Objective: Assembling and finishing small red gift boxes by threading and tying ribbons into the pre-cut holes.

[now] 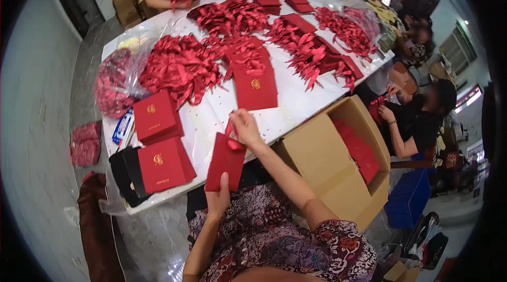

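My left hand (217, 201) is closed round the lower end of a flat red paper packet (224, 165), thumb on top, just off the table's near edge. At the packet's upper end my right hand (245, 129) pinches a red ribbon (234, 144), part of which loops over the packet. Beyond my hands, a row of overlapping red packets (254, 92) with gold emblems lies on the white table (208, 131). Two stacks of similar packets, a farther one (157, 118) and a nearer one (167, 166), stand to my left.
Heaps of red ribbon (182, 68) cover the table's middle, with a plastic bag of ribbons (113, 78) at left. An open cardboard box (322, 150) holding red packets stands at right. A black pouch (127, 176) lies by the near-left corner. Several people work around the table.
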`<control>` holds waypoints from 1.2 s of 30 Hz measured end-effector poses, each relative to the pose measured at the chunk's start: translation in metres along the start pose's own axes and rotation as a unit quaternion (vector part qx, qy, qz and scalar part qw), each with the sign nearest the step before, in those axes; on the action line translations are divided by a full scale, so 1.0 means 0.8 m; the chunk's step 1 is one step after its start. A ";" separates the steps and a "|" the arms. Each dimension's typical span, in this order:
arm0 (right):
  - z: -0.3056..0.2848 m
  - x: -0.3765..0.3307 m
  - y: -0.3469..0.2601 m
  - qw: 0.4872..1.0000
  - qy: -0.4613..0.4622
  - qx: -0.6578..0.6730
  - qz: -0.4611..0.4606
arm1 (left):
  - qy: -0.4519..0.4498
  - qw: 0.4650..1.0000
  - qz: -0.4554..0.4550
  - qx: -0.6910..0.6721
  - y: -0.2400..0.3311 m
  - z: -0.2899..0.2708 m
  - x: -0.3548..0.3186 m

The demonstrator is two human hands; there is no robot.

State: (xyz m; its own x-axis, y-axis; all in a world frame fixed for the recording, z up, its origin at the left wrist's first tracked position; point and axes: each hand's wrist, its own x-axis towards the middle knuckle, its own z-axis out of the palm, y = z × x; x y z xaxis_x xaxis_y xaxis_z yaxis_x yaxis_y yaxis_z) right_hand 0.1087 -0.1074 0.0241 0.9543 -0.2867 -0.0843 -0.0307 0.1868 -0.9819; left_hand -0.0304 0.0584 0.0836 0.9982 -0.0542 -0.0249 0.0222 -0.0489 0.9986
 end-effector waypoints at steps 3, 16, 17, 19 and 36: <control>-0.009 0.019 0.002 0.998 0.027 0.033 -0.037 | -0.019 0.996 0.047 0.071 -0.011 -0.001 -0.013; 0.009 0.068 0.000 0.986 -0.055 -0.152 -0.044 | -0.027 0.904 0.207 0.372 0.007 -0.004 0.035; 0.014 0.076 0.001 0.986 -0.058 -0.152 -0.043 | -0.025 0.904 0.205 0.373 -0.007 0.000 0.035; 0.031 0.086 0.001 0.939 -0.079 -0.258 -0.213 | -0.046 0.854 0.212 0.473 -0.035 0.007 0.033; 0.039 0.068 -0.004 0.883 -0.064 -0.382 -0.265 | -0.055 0.879 0.193 0.433 -0.046 0.013 0.050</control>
State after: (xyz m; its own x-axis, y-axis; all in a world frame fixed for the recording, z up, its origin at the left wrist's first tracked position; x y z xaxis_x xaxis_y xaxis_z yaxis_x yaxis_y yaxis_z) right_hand 0.1702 -0.0945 0.0275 0.9195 -0.0258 0.3922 0.2849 -0.6438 -0.7102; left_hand 0.0084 0.0480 0.0455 0.9096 -0.3274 0.2556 -0.4150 -0.7438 0.5239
